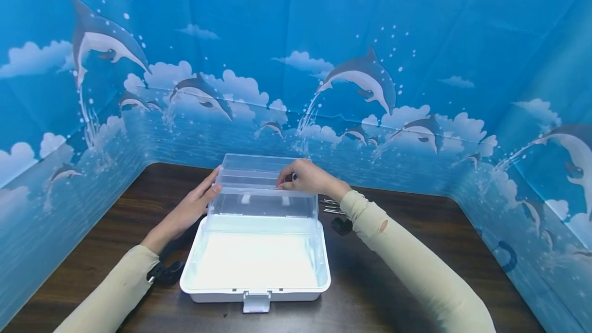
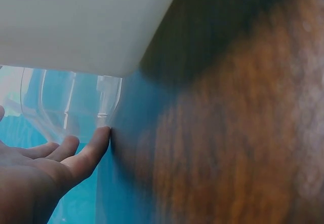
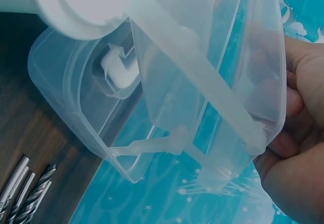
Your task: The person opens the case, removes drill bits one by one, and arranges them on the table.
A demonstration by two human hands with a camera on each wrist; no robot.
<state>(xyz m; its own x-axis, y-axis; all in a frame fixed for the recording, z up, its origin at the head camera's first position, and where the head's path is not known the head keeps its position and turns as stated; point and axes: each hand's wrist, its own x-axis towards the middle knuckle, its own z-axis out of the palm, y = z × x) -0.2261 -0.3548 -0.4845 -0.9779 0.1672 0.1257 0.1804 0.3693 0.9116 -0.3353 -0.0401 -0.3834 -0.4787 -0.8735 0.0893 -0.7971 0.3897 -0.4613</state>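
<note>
A white storage box (image 1: 254,292) stands with its clear lid and see-through fold-out trays (image 1: 231,195) raised at the back. My left hand (image 1: 193,208) rests its extended fingers against the left side of the trays; the left wrist view shows this hand (image 2: 55,171) below the clear plastic. Over the top tray my right hand (image 1: 312,178) has its fingers curled down past the edge. A thin line shows beside its fingertips, too small to identify. In the right wrist view the tray wall (image 3: 258,77) partly hides the fingers of this hand (image 3: 304,148).
Several metal drill bits (image 1: 332,207) lie on the dark wooden table (image 1: 398,271), right of the box and under the right wrist. White plastic joints and arms (image 3: 202,77) link the trays. A front latch (image 1: 256,303) hangs down. A blue dolphin-print curtain (image 1: 416,30) surrounds the table.
</note>
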